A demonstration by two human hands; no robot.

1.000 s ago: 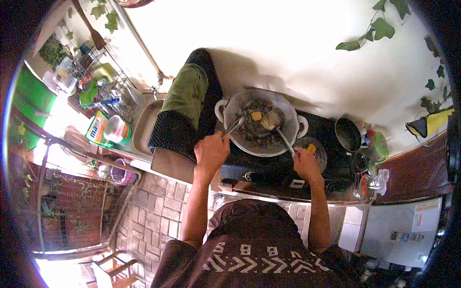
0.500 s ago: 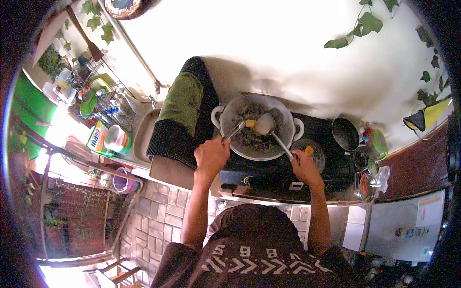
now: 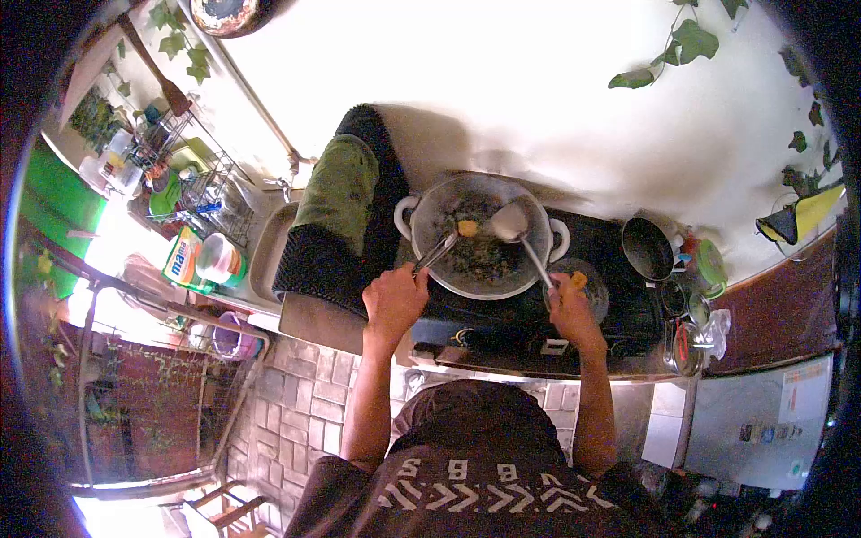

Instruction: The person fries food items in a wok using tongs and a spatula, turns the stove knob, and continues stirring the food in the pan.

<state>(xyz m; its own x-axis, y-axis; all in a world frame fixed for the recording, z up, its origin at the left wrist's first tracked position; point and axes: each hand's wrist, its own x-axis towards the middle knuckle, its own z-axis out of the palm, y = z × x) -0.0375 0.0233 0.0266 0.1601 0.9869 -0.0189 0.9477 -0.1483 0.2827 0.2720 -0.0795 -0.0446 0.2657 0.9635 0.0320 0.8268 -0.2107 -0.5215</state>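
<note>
A pair of metal tongs [image 3: 437, 252] is gripped in the left hand [image 3: 395, 300], with the fingers closed around its lower end. The handle of a broad-headed spatula [image 3: 509, 222] is held in the closed right hand [image 3: 572, 309]. Both tools are pointed away from the hands, into a two-handled wok [image 3: 480, 190], which is set ahead of and between them on a black stove [image 3: 502, 339].

Inside the wok, beyond the left hand, a yellow-orange piece [image 3: 467, 229] is seen right at the tips of the tongs; whether it is pinched by them cannot be told. The spatula's head is held apart from that piece, ahead of the right hand and to its left. The wok's bottom is covered with dark, speckled contents.

Just beside the right hand, a clear glass dish [image 3: 595, 300] is partly covered by the fingers, and an orange piece [image 3: 578, 280] is seen at it. Farther to the right and forward of that hand, a dark frying pan [image 3: 647, 249] is placed.
</note>
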